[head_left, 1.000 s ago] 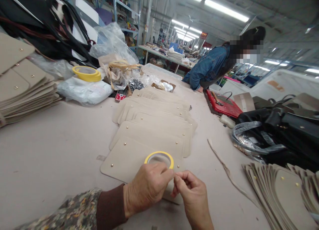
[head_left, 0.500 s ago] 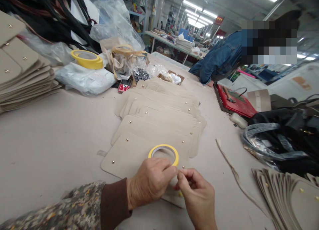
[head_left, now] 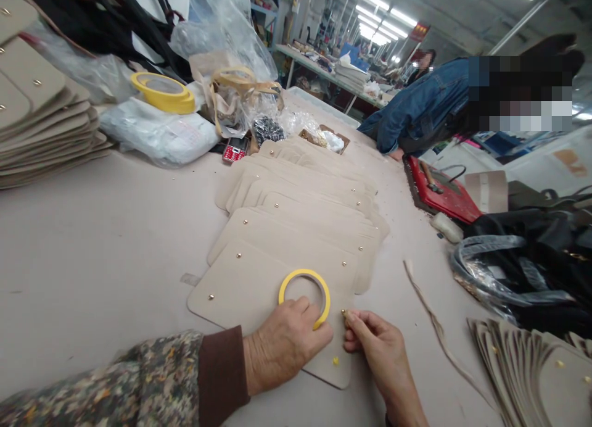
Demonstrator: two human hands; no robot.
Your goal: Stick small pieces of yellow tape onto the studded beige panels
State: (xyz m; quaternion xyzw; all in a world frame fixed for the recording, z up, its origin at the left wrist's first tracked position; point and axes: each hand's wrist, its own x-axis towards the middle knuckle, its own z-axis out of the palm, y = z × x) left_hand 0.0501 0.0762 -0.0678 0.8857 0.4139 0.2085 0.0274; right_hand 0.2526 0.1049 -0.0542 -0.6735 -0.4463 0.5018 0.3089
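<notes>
Left hand [head_left: 289, 339] on tape [head_left: 280, 289]; right hand [head_left: 383, 347] at a stud [head_left: 343, 313].
Nearest, a yellow bit [head_left: 335, 361] sits on the near right corner of the front panel [head_left: 250, 291]. My left fingers are curled closed round the lower rim of the tape, over that panel; my right thumb and forefinger are pinched together at the stud by its right edge, whether gripping anything I cannot tell. To the right lies a loose strip [head_left: 432, 319]. Beyond, panels [head_left: 296, 223] overlap in rows. Farther: two tape rolls [head_left: 173, 101] at left, hammer [head_left: 430, 177] on a red board [head_left: 456, 202] at right, a co-worker [head_left: 425, 100] leaning.
</notes>
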